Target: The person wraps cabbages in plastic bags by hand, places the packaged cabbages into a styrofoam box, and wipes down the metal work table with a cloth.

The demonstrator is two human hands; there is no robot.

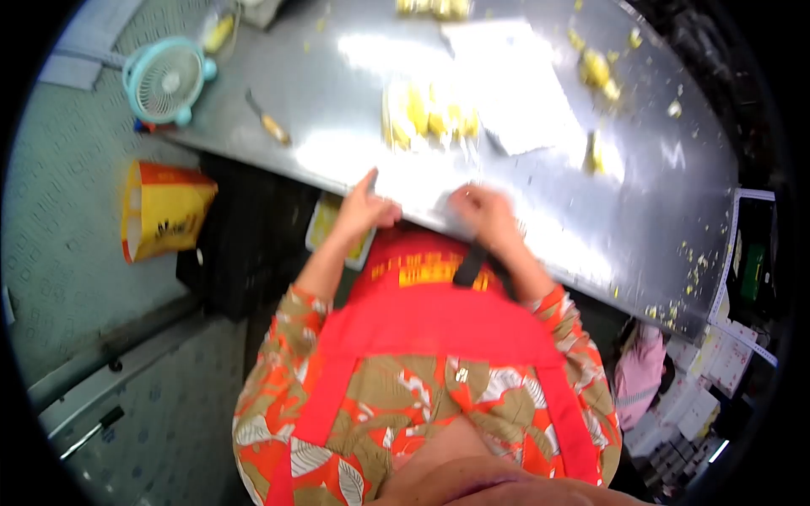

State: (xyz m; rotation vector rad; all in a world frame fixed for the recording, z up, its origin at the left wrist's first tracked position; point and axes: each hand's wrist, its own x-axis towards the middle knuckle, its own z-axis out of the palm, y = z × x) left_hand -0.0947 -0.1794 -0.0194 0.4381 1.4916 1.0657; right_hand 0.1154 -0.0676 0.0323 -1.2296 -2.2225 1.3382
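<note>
My left hand [368, 207] is at the near edge of the metal table [548, 198], one finger stretched up and the others apart from it. A small dark spot shows at that fingertip. To its right, my right hand [485, 211] is blurred, its fingers curled together. Something pale or clear shows beside those fingers, too smeared to name. Just beyond both hands lies a clear plastic bag [429, 116] with yellow pieces inside. A small knife [272, 126] with a wooden-looking handle rests to the left.
A white sheet [519, 88] lies right of the bag. Yellow pieces [597, 72] and crumbs are scattered on the right side. At the left corner stands a light-blue fan [169, 82]. A red and yellow bag [169, 212] is below it. Another yellow pack [434, 8] sits at the far edge.
</note>
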